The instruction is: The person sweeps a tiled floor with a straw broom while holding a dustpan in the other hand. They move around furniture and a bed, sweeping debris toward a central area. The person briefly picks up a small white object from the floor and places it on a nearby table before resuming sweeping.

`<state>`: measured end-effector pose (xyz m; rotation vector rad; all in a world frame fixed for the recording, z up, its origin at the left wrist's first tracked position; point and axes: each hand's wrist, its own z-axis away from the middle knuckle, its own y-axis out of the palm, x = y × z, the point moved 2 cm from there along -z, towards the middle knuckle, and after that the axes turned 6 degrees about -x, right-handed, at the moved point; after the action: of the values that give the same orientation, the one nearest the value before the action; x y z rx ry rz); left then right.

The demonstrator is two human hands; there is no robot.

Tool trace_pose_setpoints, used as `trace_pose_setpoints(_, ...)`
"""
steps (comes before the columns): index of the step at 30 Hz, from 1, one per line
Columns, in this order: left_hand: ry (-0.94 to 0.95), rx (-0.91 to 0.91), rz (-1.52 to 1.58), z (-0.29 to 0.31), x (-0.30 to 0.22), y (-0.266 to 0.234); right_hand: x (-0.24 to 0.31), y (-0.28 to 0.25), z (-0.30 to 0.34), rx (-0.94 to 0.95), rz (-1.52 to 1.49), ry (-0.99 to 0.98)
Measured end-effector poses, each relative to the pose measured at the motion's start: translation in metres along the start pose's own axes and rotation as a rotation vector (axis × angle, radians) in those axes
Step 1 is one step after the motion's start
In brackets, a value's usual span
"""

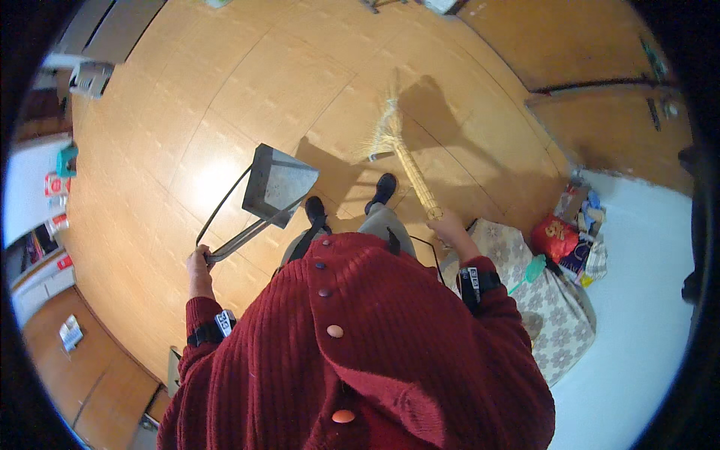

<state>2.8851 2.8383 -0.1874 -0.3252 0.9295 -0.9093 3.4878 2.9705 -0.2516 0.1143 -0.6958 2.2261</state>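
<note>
My left hand (199,261) is closed round the handle end of a metal dustpan (281,180). The dustpan's grey box-shaped pan hangs to the left of my feet, with its long handle sloping down to my fist. In my right hand (448,227) is the yellow handle of a straw broom (409,157), gripped at its near end. The broom's bristle head (386,135) points away from me and fans out ahead of my shoes. Dustpan and broom are apart from each other. Whether either one touches the floor I cannot tell.
Tan tiled floor (292,75) spreads ahead. To my right are a flower-patterned cloth cover (566,330), a red bag (553,236) and other bags against a white wall (645,277). A wooden door (607,135) stands at far right; a wooden cabinet (97,367) lines the left.
</note>
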Motion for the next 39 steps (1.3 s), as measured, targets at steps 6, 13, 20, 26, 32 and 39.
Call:
trace_pose_setpoints(6,0.030,0.053,-0.014,-0.038,0.001,0.030,0.120,0.019,-0.095,-0.096,0.220,-0.323)
trace_pose_setpoints(13,0.045,0.042,-0.121,-0.048,0.014,0.073,0.243,0.036,-0.186,-0.041,0.366,-0.574)
trace_pose_setpoints(20,0.045,-0.006,-0.050,-0.067,0.051,0.092,0.292,0.069,-0.267,-0.149,0.557,-0.419)
trace_pose_setpoints(26,-0.104,-0.131,0.122,-0.081,0.052,0.102,0.214,0.038,-0.295,-0.056,0.484,-0.131)
trace_pose_setpoints(32,-0.193,-0.109,0.116,-0.090,0.044,0.102,0.096,-0.033,-0.264,0.011,0.556,-0.191)
trace_pose_setpoints(39,-0.148,0.001,0.122,-0.067,0.043,0.093,0.021,-0.049,-0.186,-0.150,0.374,0.322)
